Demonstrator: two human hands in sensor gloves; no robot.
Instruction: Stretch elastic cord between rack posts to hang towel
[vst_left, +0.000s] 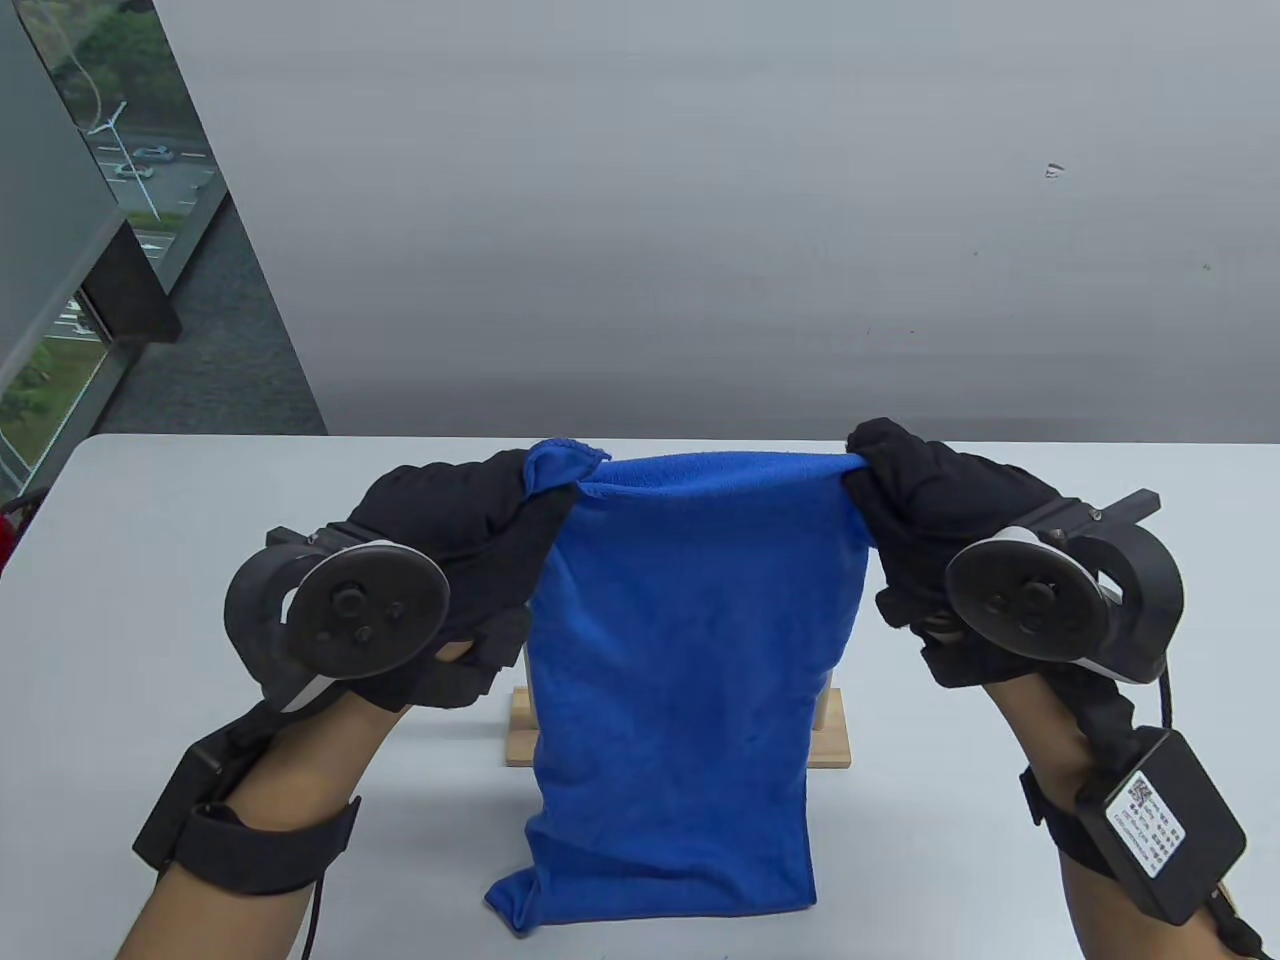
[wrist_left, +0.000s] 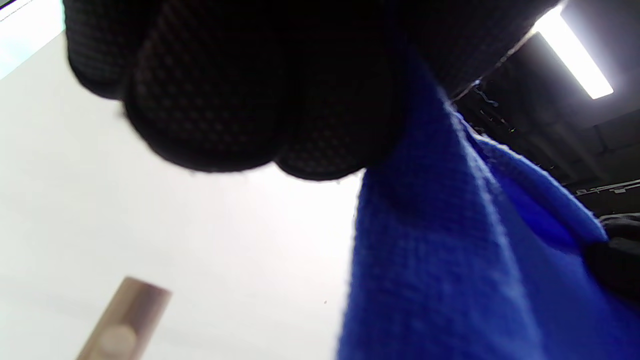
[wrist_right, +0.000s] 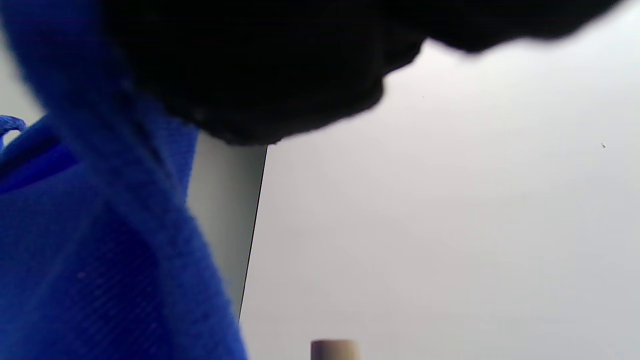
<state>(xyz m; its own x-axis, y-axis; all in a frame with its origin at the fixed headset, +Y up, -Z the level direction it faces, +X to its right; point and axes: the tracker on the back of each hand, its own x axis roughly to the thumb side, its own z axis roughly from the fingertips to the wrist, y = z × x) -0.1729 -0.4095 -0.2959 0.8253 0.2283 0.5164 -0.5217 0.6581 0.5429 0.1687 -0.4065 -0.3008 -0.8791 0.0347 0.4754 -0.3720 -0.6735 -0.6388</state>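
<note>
Both hands, the left hand (vst_left: 470, 530) and the right hand (vst_left: 920, 510), pinch the top corners of the blue towel (vst_left: 680, 660), each grip clamped on it, above the wooden rack (vst_left: 835, 735). The hanging step seems in hand; next, lower it evenly over the cord, which is hidden.

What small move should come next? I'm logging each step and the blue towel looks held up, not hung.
Probably lower both top corners together. The left hand and right hand grip the blue microfibre towel spread above the light wooden rack base; its bottom edge already touches the white table. The cord is hidden, so judge alignment first.

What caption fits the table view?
Both hands, left and right, hold a blue towel above the rack.
</note>
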